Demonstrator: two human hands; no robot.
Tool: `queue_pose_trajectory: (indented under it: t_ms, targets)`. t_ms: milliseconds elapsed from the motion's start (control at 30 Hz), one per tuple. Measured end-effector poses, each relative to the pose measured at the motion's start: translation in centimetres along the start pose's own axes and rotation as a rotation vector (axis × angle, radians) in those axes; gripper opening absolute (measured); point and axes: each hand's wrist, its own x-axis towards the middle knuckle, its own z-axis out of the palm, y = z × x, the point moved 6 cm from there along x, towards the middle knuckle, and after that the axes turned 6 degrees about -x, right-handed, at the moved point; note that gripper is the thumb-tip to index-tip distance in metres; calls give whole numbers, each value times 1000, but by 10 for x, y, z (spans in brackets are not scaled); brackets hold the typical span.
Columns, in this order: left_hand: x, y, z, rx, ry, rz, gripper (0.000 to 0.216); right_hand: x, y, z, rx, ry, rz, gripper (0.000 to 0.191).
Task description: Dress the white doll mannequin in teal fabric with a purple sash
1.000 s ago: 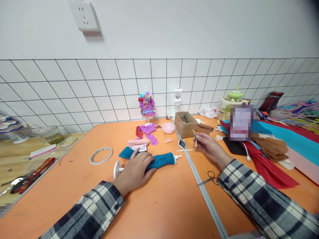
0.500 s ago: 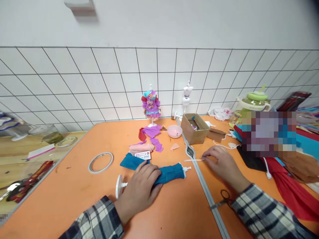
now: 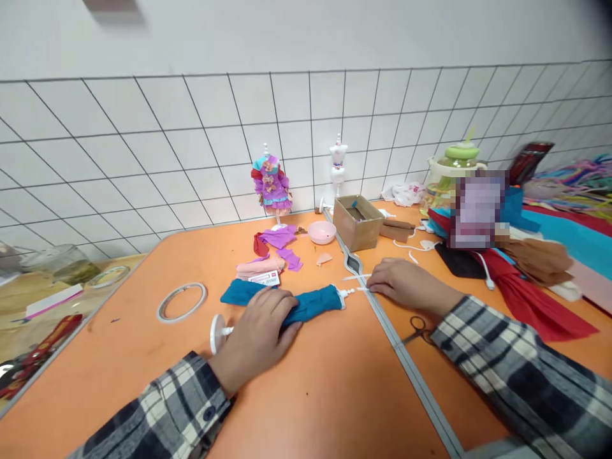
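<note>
One pair of scissors (image 3: 417,328) lies beside the right sleeve. The left hand (image 3: 261,328) curls over one blue-dressed dummy (image 3: 318,305) lying mid-way across the table (image 3: 344,389); whether it grips, I cannot tell. The right hand (image 3: 399,282) pinches the nearer of two white strips (image 3: 354,277). Two standing dummies (image 3: 338,156) are near the table's far edge. Half a second ago, one strip showed.

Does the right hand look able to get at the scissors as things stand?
Probably yes: the scissors lie largely uncovered close beside the right sleeve, though the right hand, at the white strips, would likely need to draw back.
</note>
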Motion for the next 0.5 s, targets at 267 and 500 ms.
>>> queue_pose_trajectory:
  t_ms: [267,500]
  targets:
    - [-1,2,2,56,23,37,24,-11,42,-12,587,353,299,11]
    - [-6,13,-9,177,109,48,53,-40,75,-89,718,998,501,41]
